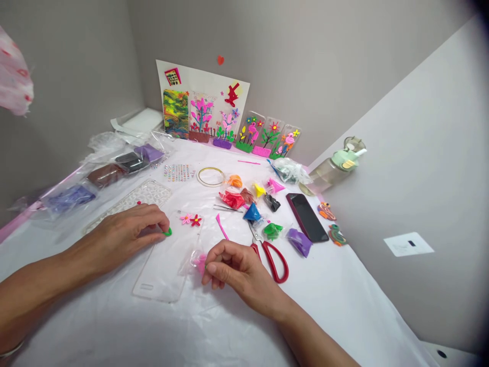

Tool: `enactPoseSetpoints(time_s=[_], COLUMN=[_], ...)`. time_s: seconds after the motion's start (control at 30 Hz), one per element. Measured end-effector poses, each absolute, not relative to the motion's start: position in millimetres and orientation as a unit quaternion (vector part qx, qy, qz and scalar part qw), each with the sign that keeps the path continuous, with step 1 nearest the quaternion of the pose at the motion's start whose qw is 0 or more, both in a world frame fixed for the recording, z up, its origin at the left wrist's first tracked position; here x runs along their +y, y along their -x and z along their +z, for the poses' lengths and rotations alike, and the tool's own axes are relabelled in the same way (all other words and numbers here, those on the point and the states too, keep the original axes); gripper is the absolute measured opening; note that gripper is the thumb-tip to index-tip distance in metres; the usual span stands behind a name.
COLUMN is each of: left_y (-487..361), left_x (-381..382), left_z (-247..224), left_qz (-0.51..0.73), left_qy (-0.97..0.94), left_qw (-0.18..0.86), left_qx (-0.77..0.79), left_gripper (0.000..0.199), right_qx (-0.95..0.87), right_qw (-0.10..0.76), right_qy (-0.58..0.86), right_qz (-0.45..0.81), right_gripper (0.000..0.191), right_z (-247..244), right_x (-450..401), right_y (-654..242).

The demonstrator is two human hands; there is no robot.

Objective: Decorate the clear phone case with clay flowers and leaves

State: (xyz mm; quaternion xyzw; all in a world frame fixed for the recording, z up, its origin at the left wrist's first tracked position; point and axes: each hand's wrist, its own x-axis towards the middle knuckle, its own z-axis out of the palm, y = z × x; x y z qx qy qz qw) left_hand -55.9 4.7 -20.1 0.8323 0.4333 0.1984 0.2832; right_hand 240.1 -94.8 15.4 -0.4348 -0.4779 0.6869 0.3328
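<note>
Phone case [160,270], clear, two clay flowers [191,219] at its 1 o'clock, rest bare; left hand [130,237] in narrow pinch on green clay [167,232] at 11 o'clock; right hand [237,270] narrowly pinching pink clay [199,262] at 3 o'clock.

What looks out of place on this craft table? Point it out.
A small red paper-like heart sits alone on the grey wall above the white display card, apart from everything else. A crumpled pink-and-white plastic sheet also hangs into the upper left of the view, its support unseen.
</note>
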Motion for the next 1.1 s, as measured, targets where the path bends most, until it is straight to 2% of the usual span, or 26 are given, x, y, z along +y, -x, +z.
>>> enactPoseSetpoints(time_s=[0.3,0.9,1.1], left_y=[64,64,71], left_x=[9,12,10], left_z=[-18,-20,-18], left_qz=[0.16,0.206,0.21], left_qy=[-0.814,-0.856,-0.862], left_qw=[0.32,0.261,0.236], left_qx=[0.458,0.397,0.397], left_gripper=[0.03,0.026,0.031], right_qx=[-0.468,-0.466,-0.508], right_qw=[0.341,0.34,0.393], right_qy=[0.431,0.427,0.433], right_qz=[0.692,0.697,0.632], right_gripper=[0.043,0.046,0.032], right_z=[15,14,17], right_x=[-95,-95,-92], right_y=[-240,-240,-240])
